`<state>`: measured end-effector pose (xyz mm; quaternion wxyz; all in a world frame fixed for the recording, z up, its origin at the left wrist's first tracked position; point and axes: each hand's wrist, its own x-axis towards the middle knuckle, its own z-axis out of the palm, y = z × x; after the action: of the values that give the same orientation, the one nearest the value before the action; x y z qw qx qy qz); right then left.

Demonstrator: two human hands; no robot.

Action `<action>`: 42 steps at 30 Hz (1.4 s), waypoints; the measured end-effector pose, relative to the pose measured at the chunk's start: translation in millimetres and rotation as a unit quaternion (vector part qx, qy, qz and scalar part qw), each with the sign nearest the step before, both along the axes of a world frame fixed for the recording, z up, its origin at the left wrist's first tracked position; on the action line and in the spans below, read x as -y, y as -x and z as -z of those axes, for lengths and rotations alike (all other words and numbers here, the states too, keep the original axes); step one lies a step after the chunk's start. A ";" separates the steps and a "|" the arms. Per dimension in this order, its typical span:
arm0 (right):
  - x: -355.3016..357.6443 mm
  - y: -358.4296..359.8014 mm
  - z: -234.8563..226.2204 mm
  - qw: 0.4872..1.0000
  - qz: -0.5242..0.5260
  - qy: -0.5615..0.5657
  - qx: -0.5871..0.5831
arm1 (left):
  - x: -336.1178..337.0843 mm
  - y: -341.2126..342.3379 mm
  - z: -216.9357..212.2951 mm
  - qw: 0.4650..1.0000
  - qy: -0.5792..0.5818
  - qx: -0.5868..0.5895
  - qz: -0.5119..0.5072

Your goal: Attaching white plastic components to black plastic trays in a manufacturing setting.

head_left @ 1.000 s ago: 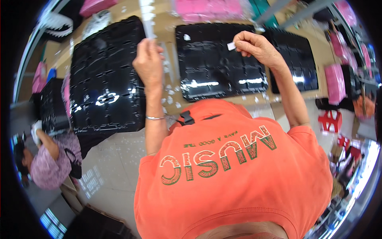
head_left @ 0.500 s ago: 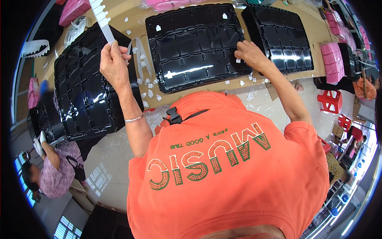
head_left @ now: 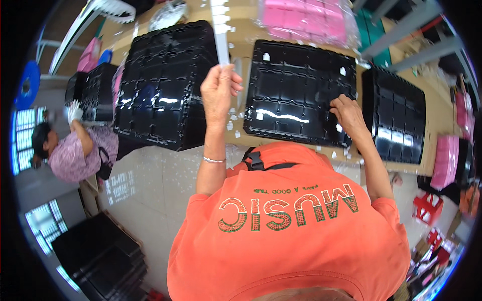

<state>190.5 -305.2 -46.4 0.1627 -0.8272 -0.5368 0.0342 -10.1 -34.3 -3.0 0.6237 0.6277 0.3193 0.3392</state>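
Upright in my left hand (head_left: pixel 219 90) is a white strip (head_left: pixel 219 35) with a notched edge, its lower end pinched between thumb and fingers. My right hand (head_left: pixel 347 114) bends over the right side of a glossy black plastic tray (head_left: pixel 301 93), fingers curled together near its surface. Whatever those fingertips may hold is too small to make out. Small white tabs lie on the tray near its corners: one tab (head_left: pixel 266 56) at far left, another (head_left: pixel 343 71) at far right, a third (head_left: pixel 259 116) at near left. Just below my right fingers is one more tab (head_left: pixel 339 128).
Tall stacked black trays (head_left: pixel 160 90) stand at left, with another black stack (head_left: pixel 396 115) at right. Behind lie pink trays (head_left: pixel 306 20) in clear wrap. White scraps (head_left: pixel 238 134) dot the brown tabletop. A gloved co-worker (head_left: pixel 80 150) works at far left.
The whole view has shifted, so the trays and both hands appear farther right and lower. My left hand still holds the strip; my right hand stays at the tray's right side.
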 end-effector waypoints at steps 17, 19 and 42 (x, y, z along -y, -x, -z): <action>-249.1 41.8 -170.4 0.831 -0.497 -0.155 0.195 | -10.8 10.7 -37.5 0.914 -0.391 -0.080 -0.074; -249.6 42.6 -171.1 0.830 -0.507 -0.161 0.167 | -3.0 11.7 -41.3 0.929 -0.355 -0.037 -0.096; -177.2 -82.8 -144.5 0.963 -0.225 -0.145 0.039 | 217.7 443.8 292.0 0.609 0.115 -0.723 0.305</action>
<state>273.3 -128.0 98.1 0.2482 -0.6534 -0.7140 -0.0405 -453.9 -252.0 -295.0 0.3248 0.6530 0.4931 -0.4743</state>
